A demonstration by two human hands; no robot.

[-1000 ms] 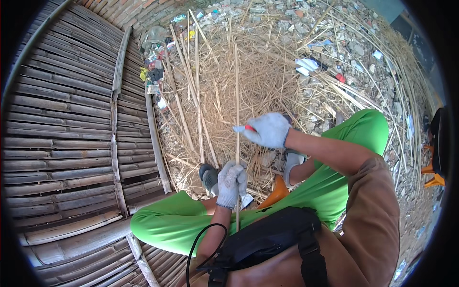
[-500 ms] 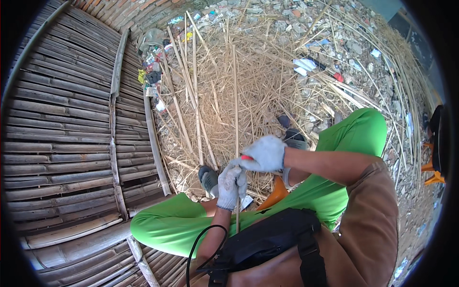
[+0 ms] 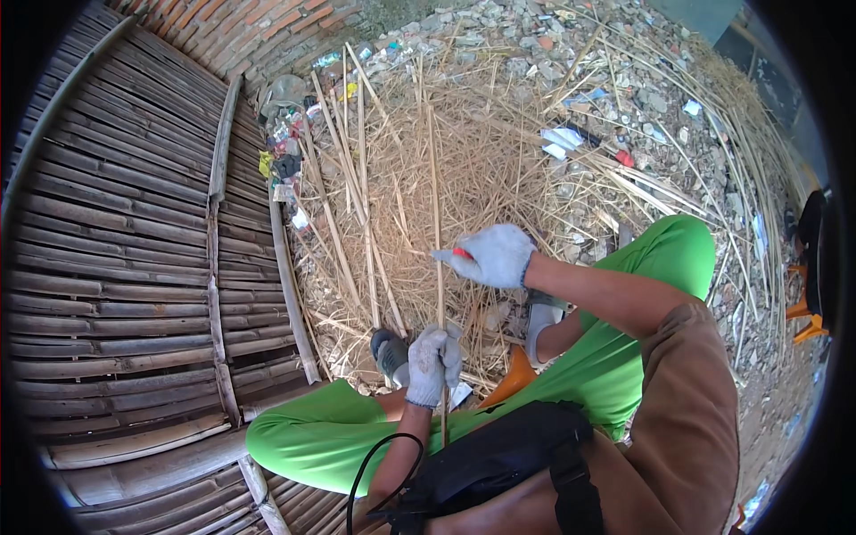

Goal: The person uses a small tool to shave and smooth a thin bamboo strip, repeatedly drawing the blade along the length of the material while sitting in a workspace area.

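Observation:
My left hand (image 3: pixel 432 364), in a pale work glove, is closed around a long thin bamboo strip (image 3: pixel 436 192). The strip runs from my lap, through the fist, and away from me over the ground. Farther along it, my gloved right hand (image 3: pixel 497 257) grips a knife (image 3: pixel 462 253) with a red handle. Its short blade points left and lies at the strip; whether it touches cannot be made out. Most of the handle is hidden in the glove.
Pale shavings (image 3: pixel 481 169) cover the ground ahead. Several bamboo strips (image 3: pixel 367 232) lie to their left, beside a slatted bamboo platform (image 3: pixel 134 303). Rubble and litter lie farther off near a brick wall (image 3: pixel 232 36). An orange object (image 3: pixel 512 379) shows between my legs.
My right hand with the knife has moved away from me along the strip, leaving a gap between my hands. My left hand stays closed on the strip, slightly lower in view.

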